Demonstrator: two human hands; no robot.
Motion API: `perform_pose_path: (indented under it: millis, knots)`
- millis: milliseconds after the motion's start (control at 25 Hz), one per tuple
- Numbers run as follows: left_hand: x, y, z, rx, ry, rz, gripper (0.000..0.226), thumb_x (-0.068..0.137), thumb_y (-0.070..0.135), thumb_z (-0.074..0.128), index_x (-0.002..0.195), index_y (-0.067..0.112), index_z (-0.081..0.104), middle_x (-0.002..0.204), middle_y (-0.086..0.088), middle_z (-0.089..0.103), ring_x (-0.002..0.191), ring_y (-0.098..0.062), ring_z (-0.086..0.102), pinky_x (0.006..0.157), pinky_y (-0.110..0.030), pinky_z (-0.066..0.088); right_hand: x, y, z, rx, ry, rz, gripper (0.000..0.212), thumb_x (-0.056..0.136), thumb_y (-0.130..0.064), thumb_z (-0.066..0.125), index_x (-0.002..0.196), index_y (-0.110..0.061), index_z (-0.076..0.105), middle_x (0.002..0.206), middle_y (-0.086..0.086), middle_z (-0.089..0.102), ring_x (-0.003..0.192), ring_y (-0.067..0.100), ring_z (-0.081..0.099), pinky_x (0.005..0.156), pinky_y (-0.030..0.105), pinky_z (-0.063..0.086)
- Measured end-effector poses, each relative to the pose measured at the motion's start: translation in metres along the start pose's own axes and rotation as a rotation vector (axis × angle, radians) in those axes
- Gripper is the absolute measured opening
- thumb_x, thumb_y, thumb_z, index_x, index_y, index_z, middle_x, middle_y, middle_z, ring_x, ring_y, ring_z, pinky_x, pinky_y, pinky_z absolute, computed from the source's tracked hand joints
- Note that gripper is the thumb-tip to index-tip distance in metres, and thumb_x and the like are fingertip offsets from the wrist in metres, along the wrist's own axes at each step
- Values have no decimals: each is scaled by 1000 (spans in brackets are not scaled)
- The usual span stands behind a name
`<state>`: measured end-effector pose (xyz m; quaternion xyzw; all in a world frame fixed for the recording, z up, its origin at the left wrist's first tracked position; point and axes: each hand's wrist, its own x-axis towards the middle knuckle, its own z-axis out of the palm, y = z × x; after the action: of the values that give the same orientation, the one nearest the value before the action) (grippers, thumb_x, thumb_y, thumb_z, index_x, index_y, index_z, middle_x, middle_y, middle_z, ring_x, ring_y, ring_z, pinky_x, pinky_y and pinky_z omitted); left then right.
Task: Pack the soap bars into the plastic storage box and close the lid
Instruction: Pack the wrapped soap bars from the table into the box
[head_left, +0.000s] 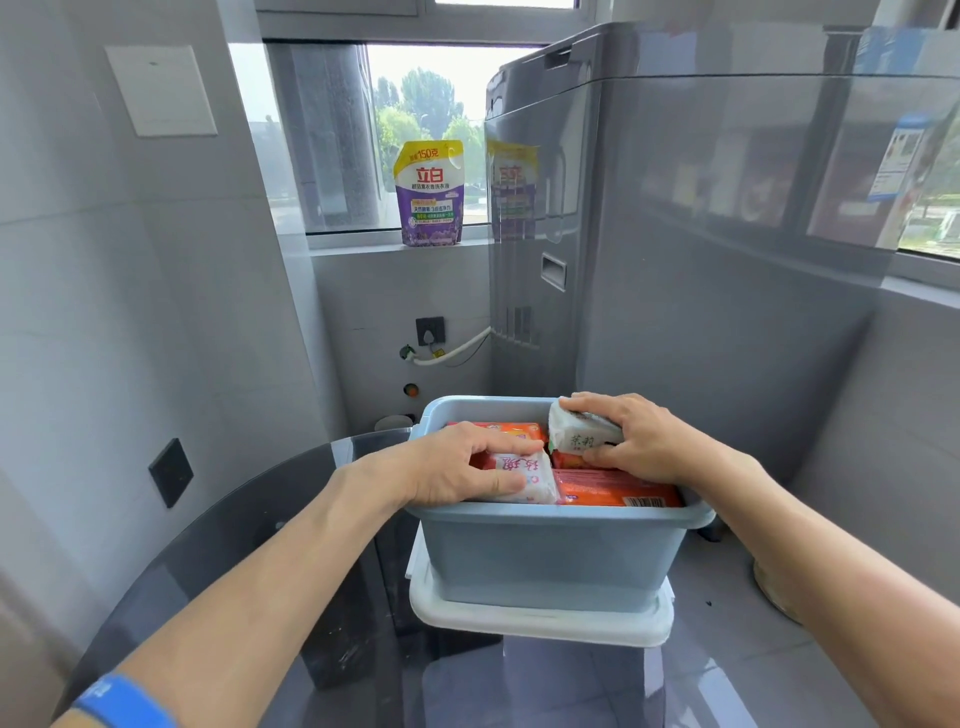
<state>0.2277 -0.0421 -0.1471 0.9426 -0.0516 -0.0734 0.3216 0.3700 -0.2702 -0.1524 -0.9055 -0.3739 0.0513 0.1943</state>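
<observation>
A blue plastic storage box stands on its white lid, which lies under it on a dark glass surface. Inside are several orange-wrapped soap bars. My left hand grips a white soap bar with pink lettering at the box's front left. My right hand holds a white soap bar with green lettering, tilted above the box's back right.
A grey washing machine rises right behind the box. A purple and yellow detergent pouch stands on the window sill. Grey tiled walls close in on the left, with a wall socket and hose at the back.
</observation>
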Motion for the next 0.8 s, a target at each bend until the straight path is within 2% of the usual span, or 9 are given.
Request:
perform_pose_path:
  millis: [80,160,240,360,520,600,680,720,800]
  knots:
    - [0,-1,0,-5,-5,9,44,97,40,57,140,43,48,145,10,48,129,-10,46,114,-37,33,-2,1,-2,-10,-22,-40,67,90,-21,64,146,-47,39,157,-14,36,145,18,30,119,47,21]
    - [-3,-4,1,-44,1,5,42,98,39,55,140,43,49,144,12,49,128,-8,46,113,-35,34,-5,0,-3,0,-18,-40,71,87,-9,59,144,-48,41,156,-17,36,144,17,32,119,45,22]
    - [-6,-5,5,-81,39,0,39,97,46,53,135,53,49,139,17,49,124,-4,46,110,-32,36,-9,-1,0,14,17,-47,74,83,-5,57,141,-49,43,154,-18,40,141,18,34,118,42,24]
    - [-10,-3,11,34,135,-14,37,89,60,42,125,67,42,130,22,49,118,-7,46,101,-32,37,-12,-2,0,46,47,-71,75,79,-6,56,139,-50,46,152,-19,42,141,16,34,118,38,23]
    - [-9,-5,17,27,328,51,45,92,52,40,137,48,47,132,18,54,122,-7,46,103,-36,38,-13,-1,3,42,121,-24,67,83,-28,56,146,-44,41,157,-15,36,148,15,23,120,45,16]
    - [-12,-10,23,-46,597,7,41,94,41,46,134,36,55,128,16,57,125,-12,47,99,-32,39,-20,6,2,247,275,73,62,86,-25,56,146,-39,44,157,-10,39,147,16,26,118,45,22]
    - [-17,-16,32,-271,827,-135,33,93,27,54,125,34,57,117,16,59,115,-16,55,80,-17,42,-28,12,1,567,417,226,57,87,-19,56,142,-32,51,151,-3,47,137,18,39,107,37,34]
    - [-20,-18,37,-418,878,-225,36,91,24,56,126,33,56,117,14,58,108,-14,58,70,-13,41,-33,14,3,728,463,317,55,87,-18,57,141,-28,52,148,-1,49,131,18,45,100,34,37]
    - [-25,-22,47,-730,913,-370,36,88,29,58,125,28,58,118,9,60,99,-10,59,69,-20,42,-45,16,12,956,500,501,53,86,-18,62,139,-19,55,139,2,57,116,18,55,90,32,42]
